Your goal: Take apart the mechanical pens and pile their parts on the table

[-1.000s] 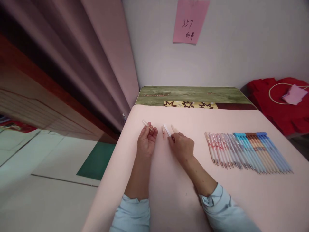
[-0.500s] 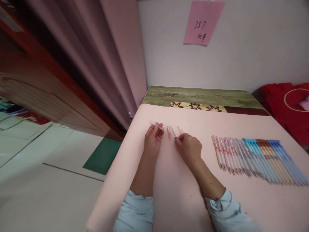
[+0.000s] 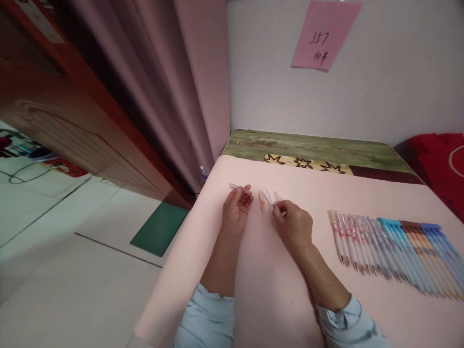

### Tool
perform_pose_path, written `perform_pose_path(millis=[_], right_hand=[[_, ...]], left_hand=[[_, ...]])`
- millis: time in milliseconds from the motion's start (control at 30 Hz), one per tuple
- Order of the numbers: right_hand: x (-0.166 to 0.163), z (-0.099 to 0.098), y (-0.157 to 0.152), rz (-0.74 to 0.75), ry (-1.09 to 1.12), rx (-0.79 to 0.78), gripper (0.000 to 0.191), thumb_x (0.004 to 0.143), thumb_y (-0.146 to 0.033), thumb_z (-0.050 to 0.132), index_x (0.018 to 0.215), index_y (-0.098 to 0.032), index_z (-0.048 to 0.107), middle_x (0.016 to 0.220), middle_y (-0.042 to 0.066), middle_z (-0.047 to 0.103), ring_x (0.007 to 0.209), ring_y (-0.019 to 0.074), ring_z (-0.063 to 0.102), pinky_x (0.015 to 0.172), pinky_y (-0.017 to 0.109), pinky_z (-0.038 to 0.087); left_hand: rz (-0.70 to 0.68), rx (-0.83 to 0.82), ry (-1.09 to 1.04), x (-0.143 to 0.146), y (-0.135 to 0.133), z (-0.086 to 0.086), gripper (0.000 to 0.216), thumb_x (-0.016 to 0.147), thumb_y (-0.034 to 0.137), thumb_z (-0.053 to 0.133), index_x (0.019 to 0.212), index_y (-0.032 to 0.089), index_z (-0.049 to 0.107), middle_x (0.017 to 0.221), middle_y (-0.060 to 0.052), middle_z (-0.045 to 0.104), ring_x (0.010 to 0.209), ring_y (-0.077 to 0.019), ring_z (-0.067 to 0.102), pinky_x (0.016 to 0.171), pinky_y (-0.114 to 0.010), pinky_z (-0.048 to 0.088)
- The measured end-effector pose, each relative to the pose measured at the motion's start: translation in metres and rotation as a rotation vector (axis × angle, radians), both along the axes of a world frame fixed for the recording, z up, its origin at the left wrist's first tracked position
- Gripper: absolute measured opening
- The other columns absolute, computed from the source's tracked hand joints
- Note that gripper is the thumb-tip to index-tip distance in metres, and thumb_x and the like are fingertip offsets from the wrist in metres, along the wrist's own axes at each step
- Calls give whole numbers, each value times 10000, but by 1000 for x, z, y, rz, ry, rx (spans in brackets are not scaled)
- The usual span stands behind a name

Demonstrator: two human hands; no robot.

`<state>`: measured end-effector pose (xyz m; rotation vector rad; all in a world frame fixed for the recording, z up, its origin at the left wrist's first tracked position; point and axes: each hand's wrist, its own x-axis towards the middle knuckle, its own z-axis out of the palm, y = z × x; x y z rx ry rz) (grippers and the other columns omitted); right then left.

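Fingers (image 3: 246, 199) of the left hand (image 3: 235, 215) pinch a thin clear plastic pen tube (image 3: 235, 186). The right hand (image 3: 294, 224) pinches a small white pen piece (image 3: 270, 195). Between both sets of fingers, a short pink pen piece (image 3: 262, 202) lies on the pale pink desk (image 3: 275, 295). A row of pink, blue and brown pens (image 3: 393, 246) lies well to their right.

A plain pale pink worktop (image 3: 282, 290). Row of plastic pens (image 3: 395, 246): white with red print, grey, sky blue, tan. Clear, faintly pink pen tube (image 3: 236, 186). Yellow star-patterned band (image 3: 308, 163).
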<state>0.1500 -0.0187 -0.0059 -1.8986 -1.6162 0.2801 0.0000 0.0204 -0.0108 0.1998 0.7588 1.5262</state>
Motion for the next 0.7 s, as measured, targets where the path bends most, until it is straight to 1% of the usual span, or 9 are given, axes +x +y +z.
perform_pose_path(millis=[100,167,233,300,400,533,700], right_hand=[[5,-4,4,25,303,59,239,822,-385,590,849,-203,741,690,15,697,570,136,577,608,247,408],[8,-4,6,20,529,72,321,813,-439,602,931,-175,740,690,18,687,542,127,538,568,243,417],[9,-3,7,44,693,65,378,792,-468,629,963,-147,732,638,4,644,502,111,466,507,236,386],[8,-1,8,110,783,35,381,768,-465,663,951,-138,733,557,-27,566,470,96,394,462,226,336],[6,-2,7,173,816,-2,348,755,-449,690,920,-147,739,518,-47,505,468,88,366,455,217,311],[6,-8,7,184,787,-24,333,766,-453,684,908,-157,739,556,-35,535,488,88,391,475,214,326],[8,-10,7,196,740,-47,344,781,-467,663,910,-158,739,540,-38,516,485,88,379,466,206,307]], left_hand=[[14,13,-1,0,0,1,70,816,164,682,840,109,645,937,-98,713,721,-88,650,758,-232,540],[33,24,-9,0,0,0,61,821,143,674,862,109,645,949,-95,713,740,-89,655,785,-237,541],[52,26,-21,0,0,1,71,824,127,666,891,113,644,952,-89,714,758,-92,661,807,-245,542],[56,20,-34,1,0,1,86,830,120,660,914,113,646,947,-85,715,766,-96,667,826,-255,542],[42,20,-47,1,0,2,92,839,118,648,930,105,653,946,-88,719,764,-99,671,839,-264,543],[32,20,-52,1,0,1,84,839,119,648,921,105,659,936,-87,723,765,-102,675,839,-268,545],[39,17,-46,1,-1,1,81,834,119,652,914,110,660,916,-79,727,781,-105,680,839,-264,546]])
